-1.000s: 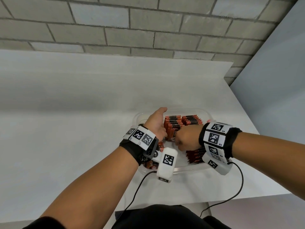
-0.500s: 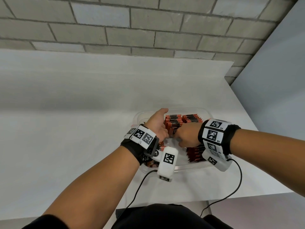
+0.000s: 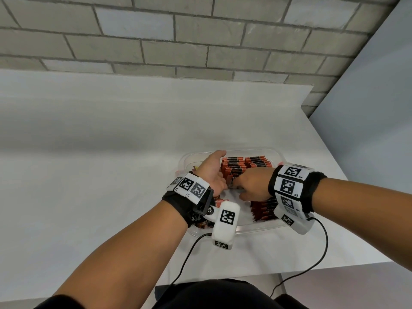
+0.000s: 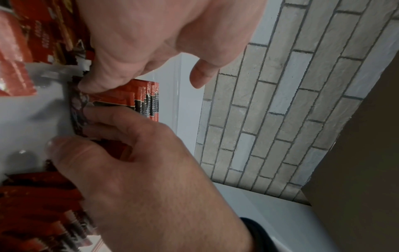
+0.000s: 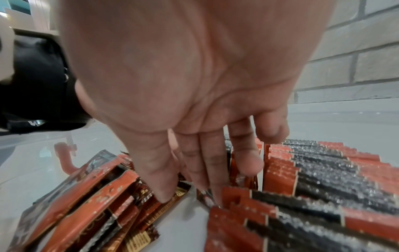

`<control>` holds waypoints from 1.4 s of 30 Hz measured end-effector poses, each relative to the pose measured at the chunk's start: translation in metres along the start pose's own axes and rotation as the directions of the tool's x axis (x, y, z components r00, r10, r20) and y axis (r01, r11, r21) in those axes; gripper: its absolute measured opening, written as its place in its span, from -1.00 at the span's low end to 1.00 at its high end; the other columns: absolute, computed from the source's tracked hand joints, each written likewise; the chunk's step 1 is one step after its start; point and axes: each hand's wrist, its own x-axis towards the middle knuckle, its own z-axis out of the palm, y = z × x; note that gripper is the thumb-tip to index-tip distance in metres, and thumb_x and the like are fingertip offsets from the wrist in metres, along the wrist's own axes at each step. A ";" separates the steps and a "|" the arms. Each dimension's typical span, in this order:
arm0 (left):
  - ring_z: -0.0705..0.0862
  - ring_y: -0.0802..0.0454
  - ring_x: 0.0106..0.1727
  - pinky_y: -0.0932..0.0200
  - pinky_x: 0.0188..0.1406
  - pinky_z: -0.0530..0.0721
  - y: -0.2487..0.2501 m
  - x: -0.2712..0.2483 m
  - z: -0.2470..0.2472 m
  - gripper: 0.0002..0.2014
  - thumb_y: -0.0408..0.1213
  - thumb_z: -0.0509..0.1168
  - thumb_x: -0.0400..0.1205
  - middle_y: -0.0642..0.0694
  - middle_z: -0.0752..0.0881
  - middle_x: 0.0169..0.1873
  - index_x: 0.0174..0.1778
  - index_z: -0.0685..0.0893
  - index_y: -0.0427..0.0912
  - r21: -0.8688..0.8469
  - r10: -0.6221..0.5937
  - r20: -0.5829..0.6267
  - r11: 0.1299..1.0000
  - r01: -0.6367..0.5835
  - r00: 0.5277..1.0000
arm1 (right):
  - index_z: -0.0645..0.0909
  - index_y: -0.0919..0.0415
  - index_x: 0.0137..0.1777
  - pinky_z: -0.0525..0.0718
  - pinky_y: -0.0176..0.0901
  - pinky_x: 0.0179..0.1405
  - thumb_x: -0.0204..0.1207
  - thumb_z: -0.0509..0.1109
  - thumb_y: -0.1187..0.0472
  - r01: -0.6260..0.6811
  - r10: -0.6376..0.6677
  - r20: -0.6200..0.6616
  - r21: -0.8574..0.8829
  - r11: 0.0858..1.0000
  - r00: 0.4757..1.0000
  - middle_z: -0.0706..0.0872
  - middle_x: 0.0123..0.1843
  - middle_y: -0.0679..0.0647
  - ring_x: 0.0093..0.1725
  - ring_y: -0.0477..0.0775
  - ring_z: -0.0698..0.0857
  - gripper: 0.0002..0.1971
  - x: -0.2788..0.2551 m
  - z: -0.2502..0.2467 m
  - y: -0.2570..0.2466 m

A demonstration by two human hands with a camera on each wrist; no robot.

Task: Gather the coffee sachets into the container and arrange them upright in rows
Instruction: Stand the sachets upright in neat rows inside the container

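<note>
Both hands (image 3: pixel 234 181) seemingly among sachets (image 3: pixel 256 162)

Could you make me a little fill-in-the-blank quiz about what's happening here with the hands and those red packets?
1. The coffee sachets sit in a clear plastic ____.
2. The container rests on a ____ table.
3. Behind the table stands a wall made of ____.
4. The left hand and right hand both reach ____ the container.

Missing words: container; white; bricks; into
</note>
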 end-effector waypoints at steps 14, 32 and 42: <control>0.38 -0.24 0.55 -0.12 0.48 0.36 0.001 -0.005 -0.003 -0.33 -0.05 0.18 0.69 -0.40 0.37 0.53 0.56 0.20 -0.49 -0.014 0.018 0.037 1.000 -0.017 0.999 | 0.56 0.18 0.25 0.49 -0.18 -0.20 0.63 0.24 0.06 -0.039 0.045 -0.063 0.094 0.995 0.997 0.59 -0.14 0.03 -0.15 0.06 0.56 -0.71 -0.005 0.002 0.008; 0.74 -0.32 0.14 -0.16 0.10 0.73 0.063 -0.065 -0.079 -0.63 -0.09 0.18 0.67 -0.37 0.71 0.19 0.26 0.56 -0.28 -0.097 0.339 0.122 0.939 -0.329 0.933 | 0.57 0.08 0.29 0.47 -0.24 -0.10 0.62 0.28 0.01 -0.022 0.093 -0.204 0.325 0.945 0.975 0.59 0.01 -0.07 -0.07 -0.06 0.54 -0.70 -0.015 -0.013 0.012; 0.77 -0.11 -0.16 0.00 -0.31 0.75 0.029 -0.037 -0.124 -0.70 -0.23 0.42 0.58 -0.17 0.75 0.03 0.23 0.62 0.03 0.490 0.269 -0.090 0.850 -0.192 0.959 | 0.47 0.11 0.48 0.51 -0.22 0.21 0.61 0.27 -0.12 0.109 -0.108 -0.021 0.311 0.944 0.994 0.60 0.35 0.00 0.25 -0.01 0.58 -0.48 -0.006 -0.012 -0.029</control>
